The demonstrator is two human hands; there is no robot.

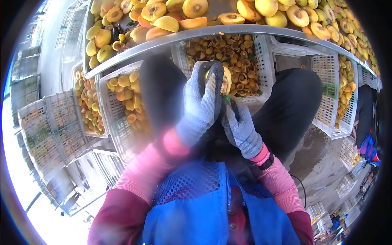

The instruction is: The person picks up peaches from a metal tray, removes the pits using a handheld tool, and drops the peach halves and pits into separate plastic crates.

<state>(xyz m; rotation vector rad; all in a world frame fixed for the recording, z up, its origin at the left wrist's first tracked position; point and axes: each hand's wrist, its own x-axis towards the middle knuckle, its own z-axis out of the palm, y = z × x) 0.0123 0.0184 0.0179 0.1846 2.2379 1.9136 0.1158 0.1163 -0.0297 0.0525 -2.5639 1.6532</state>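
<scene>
Both my hands wear grey gloves with dark palms and meet in front of my lap. My left hand [202, 96] is closed around a yellow peach half [225, 81], its cut face and brownish centre turned to the right. Just below the fruit, my right hand [241, 128] is closed on a small tool [228, 98]; only a green part shows and its working end is hidden at the peach. Between my knees, under the table edge, stands a white crate [267, 61] holding many brown, hollowed pieces.
A metal-rimmed table [204, 32] carries many halved peaches [195, 7] ahead of me. Crates of yellow peach halves stand left [114, 106] and right [347, 110] of my legs. Stacked crates [53, 126] fill the far left. Another person's dark leg [364, 114] shows at far right.
</scene>
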